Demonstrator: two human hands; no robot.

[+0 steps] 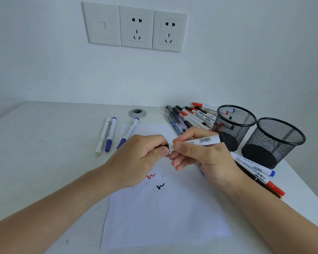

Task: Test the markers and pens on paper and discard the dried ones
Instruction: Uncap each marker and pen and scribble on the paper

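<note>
Above the test paper [163,217], the right hand [200,154] grips a whiteboard marker [204,140] mid-barrel while the left hand [141,158] pinches its black cap [166,146]. The marker is likely light, rigid and slick.

I see a white worktop [44,143] against the wall. A scribbled paper sheet [163,217] lies flat mid-worktop. Three markers [109,134] lie to its left, a round cable grommet [137,113] behind them. At back right is a pen pile [191,116], beside it the left mesh cup [234,125] and the right mesh cup [273,142], both upright. Loose markers [253,166] lie before them.
</note>
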